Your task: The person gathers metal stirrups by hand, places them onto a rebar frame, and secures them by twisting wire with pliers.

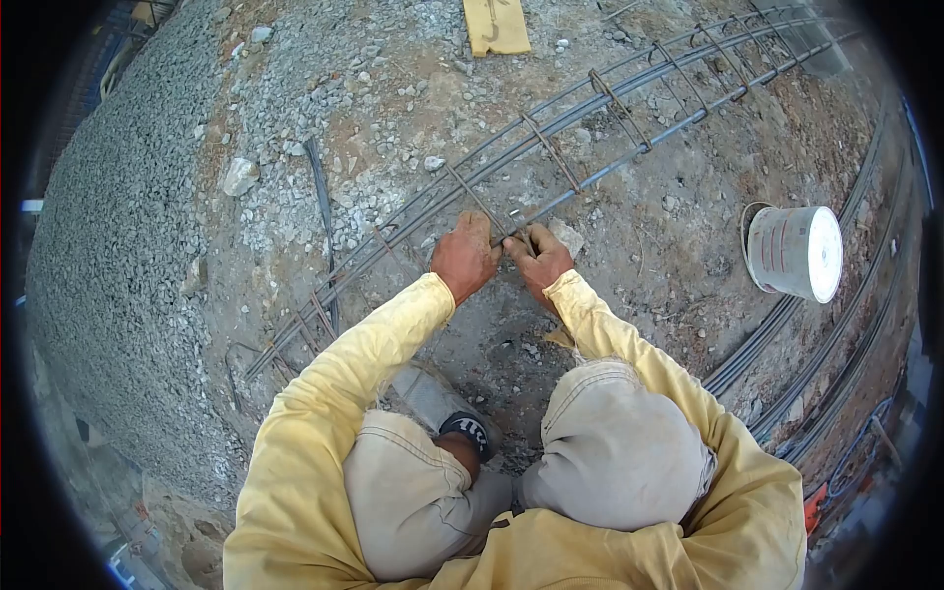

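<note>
A long rebar cage [590, 103] runs diagonally over the ground, its thin bars crossed by several rusty stirrups. My left hand [465, 258] is closed at the corner of one stirrup [476, 200], on the near side of the cage. Right beside it, my right hand [539, 259] has its fingers bent and pressed together near the end of the lower bar [610, 169]. The fingertips of both hands nearly meet at that corner. What the fingers pinch is too small and partly hidden to make out.
A white bucket [795, 253] lies tipped on the right, near bundled long bars [757, 339]. Grey gravel [118, 236] is heaped on the left. A yellow piece [497, 26] lies at the top. Two thin bars [323, 197] lie left of the cage.
</note>
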Tool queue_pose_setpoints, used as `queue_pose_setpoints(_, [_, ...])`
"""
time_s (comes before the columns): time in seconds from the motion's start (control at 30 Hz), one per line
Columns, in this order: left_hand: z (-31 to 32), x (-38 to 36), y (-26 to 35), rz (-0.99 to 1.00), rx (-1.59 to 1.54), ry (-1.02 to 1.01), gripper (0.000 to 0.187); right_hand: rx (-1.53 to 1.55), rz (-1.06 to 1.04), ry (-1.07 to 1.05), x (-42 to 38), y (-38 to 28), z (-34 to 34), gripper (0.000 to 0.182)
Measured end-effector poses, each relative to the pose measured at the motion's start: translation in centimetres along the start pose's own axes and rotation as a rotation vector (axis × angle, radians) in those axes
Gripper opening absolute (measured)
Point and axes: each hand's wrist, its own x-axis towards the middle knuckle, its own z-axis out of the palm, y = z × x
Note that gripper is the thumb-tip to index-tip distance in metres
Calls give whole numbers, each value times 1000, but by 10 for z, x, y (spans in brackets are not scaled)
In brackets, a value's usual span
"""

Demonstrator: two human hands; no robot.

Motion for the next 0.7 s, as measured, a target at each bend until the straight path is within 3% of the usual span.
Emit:
queue_pose_setpoints(0.1, [-17,3,14,-95,93,-193,25,-16,-13,10,0,2,1,25])
queue_pose_setpoints(0.2, [-9,6,7,-180,-43,-223,27,3,-24,9,2,8,1,25])
queue_pose_setpoints(0.3, [-6,11,0,-229,-359,-316,29,-7,-12,6,-2,1,-2,26])
queue_pose_setpoints(0.4, [7,12,-18,-403,-905,-339,27,-26,-7,-6,-2,0,-3,27])
queue_pose_setpoints(0.5, [-12,12,-9,-591,-1086,-326,24,-38,11,-9,-2,0,-2,28])
queue_pose_setpoints(0.6, [-7,9,-18,-585,-1375,-194,26,-39,-6,9,-4,-2,-2,27])
queue_pose_setpoints(0.7, [-4,-1,-21,-436,-1343,-175,29,-28,18,11,-7,-11,-2,27])
